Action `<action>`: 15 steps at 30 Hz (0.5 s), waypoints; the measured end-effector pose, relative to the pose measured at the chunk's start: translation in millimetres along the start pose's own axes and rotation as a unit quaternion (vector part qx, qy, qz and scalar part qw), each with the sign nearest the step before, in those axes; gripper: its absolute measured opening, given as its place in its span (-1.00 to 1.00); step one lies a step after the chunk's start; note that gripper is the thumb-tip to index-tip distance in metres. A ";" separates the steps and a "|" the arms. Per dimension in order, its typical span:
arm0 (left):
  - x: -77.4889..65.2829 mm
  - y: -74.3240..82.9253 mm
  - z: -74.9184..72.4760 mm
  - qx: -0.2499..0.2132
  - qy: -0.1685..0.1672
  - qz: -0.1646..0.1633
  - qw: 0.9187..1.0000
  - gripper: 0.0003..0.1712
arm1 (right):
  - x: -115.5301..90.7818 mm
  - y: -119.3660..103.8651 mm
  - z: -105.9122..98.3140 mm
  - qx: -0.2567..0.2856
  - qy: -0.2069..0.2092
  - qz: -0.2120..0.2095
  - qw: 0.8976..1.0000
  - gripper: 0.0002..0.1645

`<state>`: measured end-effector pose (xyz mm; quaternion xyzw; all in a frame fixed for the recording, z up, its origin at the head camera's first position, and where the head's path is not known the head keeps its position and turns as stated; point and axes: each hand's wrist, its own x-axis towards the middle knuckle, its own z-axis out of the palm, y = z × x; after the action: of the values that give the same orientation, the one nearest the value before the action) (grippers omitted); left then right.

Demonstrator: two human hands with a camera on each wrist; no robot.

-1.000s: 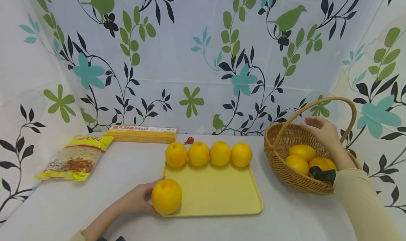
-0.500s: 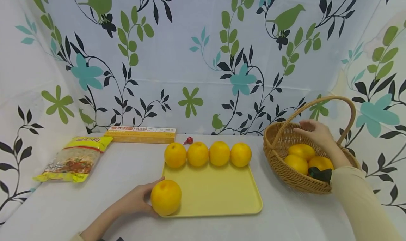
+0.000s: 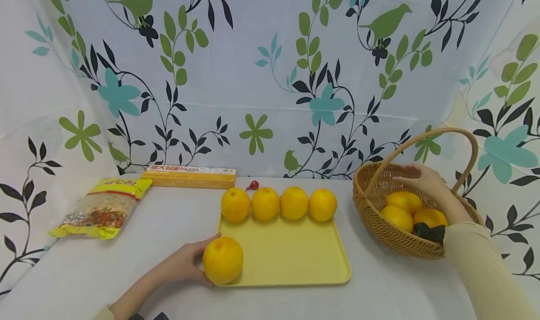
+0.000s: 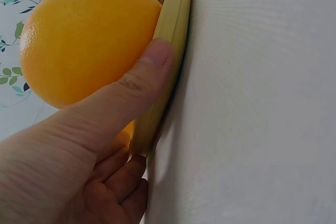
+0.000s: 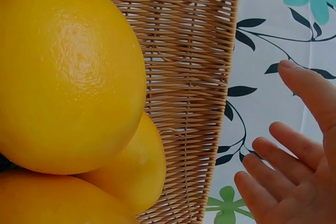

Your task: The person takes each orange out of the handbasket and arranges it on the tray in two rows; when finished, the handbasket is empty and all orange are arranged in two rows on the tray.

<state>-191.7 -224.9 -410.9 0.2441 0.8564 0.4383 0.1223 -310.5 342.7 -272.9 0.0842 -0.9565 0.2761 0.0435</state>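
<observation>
My left hand holds the front left corner of a yellow tray. Its thumb lies on the tray's rim in the left wrist view, with the other fingers bent against the edge. A large orange sits on that corner, right beside the hand. Over a wicker basket hovers my right hand, fingers spread and holding nothing. Below it in the basket are several yellow fruits, smooth and rounded; one large fruit fills much of the right wrist view.
Several oranges stand in a row along the tray's back edge. Behind them lies a small red object. A pasta box and a yellow food packet are at the back left. The basket's tall handle arches near my right arm.
My right hand has lowered slightly over the basket. The left hand, the tray and the oranges stay as they were, apart from a small shift of the view.
</observation>
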 end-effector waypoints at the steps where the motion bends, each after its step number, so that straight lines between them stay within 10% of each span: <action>1: 0.2 0.0 -0.2 0.000 0.000 0.002 1.000 0.13 | 0.2 1.3 -0.2 -0.002 -0.004 0.002 1.000 -0.01; 15: -1.0 -2.3 -0.8 0.002 0.001 -0.001 1.000 0.13 | 2.9 28.4 0.4 -0.068 -0.083 0.071 0.992 0.04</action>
<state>-191.8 -227.2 -412.3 0.2434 0.8573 0.4371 0.1212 -318.6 365.8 -287.6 0.0356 -0.9769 0.2048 -0.0502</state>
